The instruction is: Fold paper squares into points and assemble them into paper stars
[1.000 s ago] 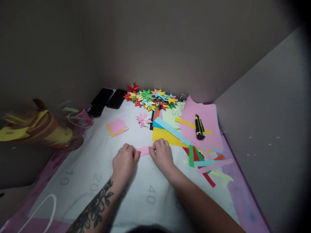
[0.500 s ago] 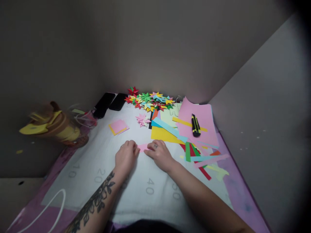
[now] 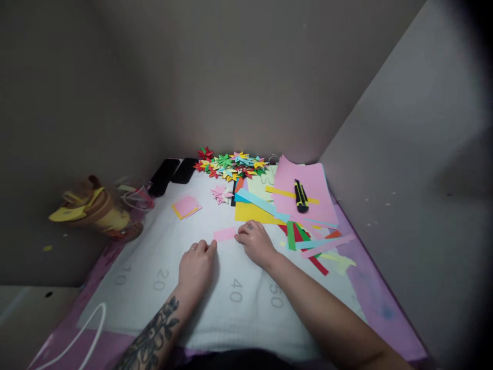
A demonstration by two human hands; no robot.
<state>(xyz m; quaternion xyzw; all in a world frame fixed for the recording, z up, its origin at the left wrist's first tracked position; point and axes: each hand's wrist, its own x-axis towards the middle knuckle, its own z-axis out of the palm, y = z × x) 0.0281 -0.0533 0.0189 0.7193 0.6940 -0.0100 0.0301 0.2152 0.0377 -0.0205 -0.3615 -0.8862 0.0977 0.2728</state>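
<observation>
A small pink paper strip (image 3: 225,234) lies flat on the white cutting mat (image 3: 154,267). My right hand (image 3: 256,243) rests at its right end, fingertips touching it, fingers curled down on the mat. My left hand (image 3: 197,264) lies just below and left of the strip, fingers stretched forward, holding nothing, its fingertips a little short of the paper.
Coloured paper sheets and strips (image 3: 300,216) with a yellow-black utility knife (image 3: 301,196) lie at the right. Several folded paper stars (image 3: 231,165) sit at the back, a pink star (image 3: 220,193) and pink-yellow squares (image 3: 186,207) nearer. Two dark phones (image 3: 173,172) and a brown container (image 3: 96,210) stand left.
My left hand has drawn back from the pink strip, which now lies flat and uncovered. The right hand stays at its right end. The view has shifted slightly.
</observation>
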